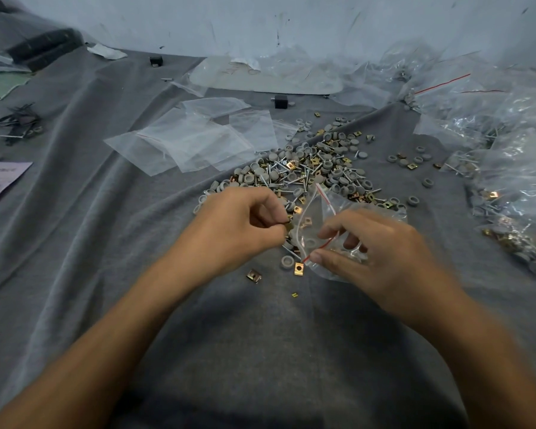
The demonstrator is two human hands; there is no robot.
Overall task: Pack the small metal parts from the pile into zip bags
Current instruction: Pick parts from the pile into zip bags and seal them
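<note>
On the table (260,351), draped in grey cloth, the filling step is under way. The left hand (239,224) pinches a small brass clip (289,226) between thumb and curled fingertips, right at the mouth of the zip bag (314,226). The right hand (369,246) grips that bag by its red-striped rim and holds the mouth open; a few parts already lie inside. The pile (316,168) of clips, screws and grey caps lies just beyond both hands, touching the bag.

The next move likely calls for slipping the clip past the rim and letting go without the mouth collapsing, then reaching back into the pile.

As for writing, the paper sheet (0,178) at the far left carries printed lines too blurred to read. The empty bags (192,144) show only red strips, no brand. A faint reddish scribble on the large clear bag (260,75) at the back is illegible.
</note>
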